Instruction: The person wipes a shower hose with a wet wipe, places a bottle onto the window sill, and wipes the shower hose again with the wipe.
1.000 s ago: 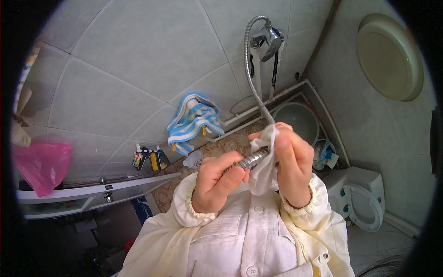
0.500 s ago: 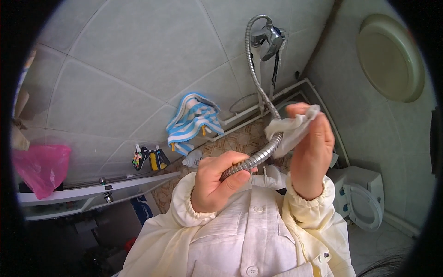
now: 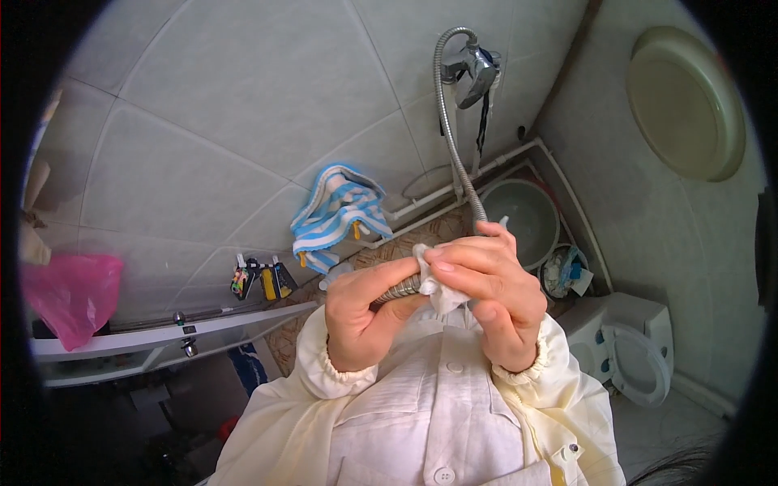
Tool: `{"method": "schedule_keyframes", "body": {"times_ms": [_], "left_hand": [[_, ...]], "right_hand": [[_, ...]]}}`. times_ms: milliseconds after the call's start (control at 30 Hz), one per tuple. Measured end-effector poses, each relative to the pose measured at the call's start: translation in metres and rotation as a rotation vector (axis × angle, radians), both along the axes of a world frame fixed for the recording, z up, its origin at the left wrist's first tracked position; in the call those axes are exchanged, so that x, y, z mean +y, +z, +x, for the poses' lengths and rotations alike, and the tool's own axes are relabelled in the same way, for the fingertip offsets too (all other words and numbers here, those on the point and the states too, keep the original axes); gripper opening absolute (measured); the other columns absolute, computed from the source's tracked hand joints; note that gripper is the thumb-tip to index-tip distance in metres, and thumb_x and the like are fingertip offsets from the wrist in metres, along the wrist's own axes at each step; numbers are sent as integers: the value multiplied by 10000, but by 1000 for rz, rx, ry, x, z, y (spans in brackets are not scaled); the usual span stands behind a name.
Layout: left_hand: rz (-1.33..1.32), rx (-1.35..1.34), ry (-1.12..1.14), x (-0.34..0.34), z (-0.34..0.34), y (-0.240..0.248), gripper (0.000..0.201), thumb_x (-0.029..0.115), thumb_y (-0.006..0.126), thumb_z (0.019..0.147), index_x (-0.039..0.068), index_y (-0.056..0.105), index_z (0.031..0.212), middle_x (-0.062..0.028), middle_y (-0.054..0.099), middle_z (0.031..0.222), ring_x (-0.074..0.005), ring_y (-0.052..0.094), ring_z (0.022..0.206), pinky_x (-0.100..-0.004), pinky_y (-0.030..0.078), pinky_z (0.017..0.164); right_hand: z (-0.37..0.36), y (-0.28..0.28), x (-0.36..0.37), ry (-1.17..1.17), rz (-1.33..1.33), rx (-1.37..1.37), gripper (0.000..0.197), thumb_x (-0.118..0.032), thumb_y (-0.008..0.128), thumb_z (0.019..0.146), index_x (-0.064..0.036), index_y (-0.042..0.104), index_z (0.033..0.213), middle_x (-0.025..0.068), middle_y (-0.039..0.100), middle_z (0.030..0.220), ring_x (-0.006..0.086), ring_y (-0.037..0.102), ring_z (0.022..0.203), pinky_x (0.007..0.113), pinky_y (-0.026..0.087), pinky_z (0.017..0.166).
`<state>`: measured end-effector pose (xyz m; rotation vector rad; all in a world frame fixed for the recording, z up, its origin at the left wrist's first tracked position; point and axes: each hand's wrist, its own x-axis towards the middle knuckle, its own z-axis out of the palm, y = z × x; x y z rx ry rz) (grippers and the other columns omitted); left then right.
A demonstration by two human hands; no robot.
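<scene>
A ribbed metal shower hose (image 3: 454, 138) loops down from the chrome mixer tap (image 3: 476, 77) on the wall to my hands. My left hand (image 3: 361, 312) is wrapped round the hose in front of my chest. My right hand (image 3: 494, 300) is closed on a crumpled white cloth (image 3: 442, 296), pressed round the hose close to the left fingertips. Fingers and cloth hide this stretch of hose. Whether the cloth is fabric or a paper wipe I cannot tell.
A blue-and-white striped towel (image 3: 340, 211) hangs on the wall. A round tub (image 3: 527, 219) and a waste bin (image 3: 563, 271) stand in the corner, with a toilet (image 3: 636, 356) at right. A pink bag (image 3: 77, 296) sits by the shelf (image 3: 243, 316) at left.
My right hand has come down and left with the cloth, along the hose to beside my left hand. The tub behind it now shows. My left hand has shifted slightly left.
</scene>
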<state>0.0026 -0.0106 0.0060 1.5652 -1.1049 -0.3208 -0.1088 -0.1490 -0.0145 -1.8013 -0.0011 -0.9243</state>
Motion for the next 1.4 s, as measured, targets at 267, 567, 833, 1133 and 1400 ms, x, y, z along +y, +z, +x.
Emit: {"method": "schedule_keyframes", "body": {"times_ms": [267, 567, 833, 1133, 1400], "left_hand": [[21, -105, -44, 2, 3, 2, 281, 26, 697, 747, -42, 620, 1008, -144, 672, 817, -219, 672, 697, -252, 486, 594], [-15, 27, -49, 2, -2, -4, 259, 117, 694, 794, -36, 625, 992, -92, 642, 739, -131, 568, 573, -230, 420, 525], [-71, 166, 27, 2, -5, -10, 227, 166, 654, 848, -28, 619, 961, -21, 600, 722, -59, 480, 581, -196, 372, 527], [172, 282, -129, 12, -2, -7, 308, 292, 603, 883, -16, 599, 893, -45, 532, 638, -83, 471, 540, -224, 351, 507], [50, 35, -104, 8, -2, 4, 284, 258, 672, 828, -12, 607, 885, -54, 568, 634, -125, 499, 504, -241, 371, 483]], "right_hand": [[2, -1, -7, 29, 38, 31, 182, -48, 661, 754, -87, 701, 927, 44, 680, 922, 173, 607, 844, 423, 292, 975], [7, -11, -9, -98, 323, 65, 76, -79, 587, 836, -20, 636, 839, 35, 636, 732, 130, 565, 663, 375, 346, 964], [1, -5, -4, 33, 226, 50, 91, -88, 631, 774, -35, 639, 848, 65, 635, 792, 197, 573, 735, 349, 352, 856], [3, 2, 8, -76, -82, -80, 83, -36, 639, 734, -8, 587, 793, 76, 587, 717, 169, 488, 613, 330, 336, 722], [0, 0, 8, -108, 438, 166, 34, -14, 655, 771, -8, 622, 772, 23, 578, 660, 100, 513, 629, 223, 369, 578]]}}
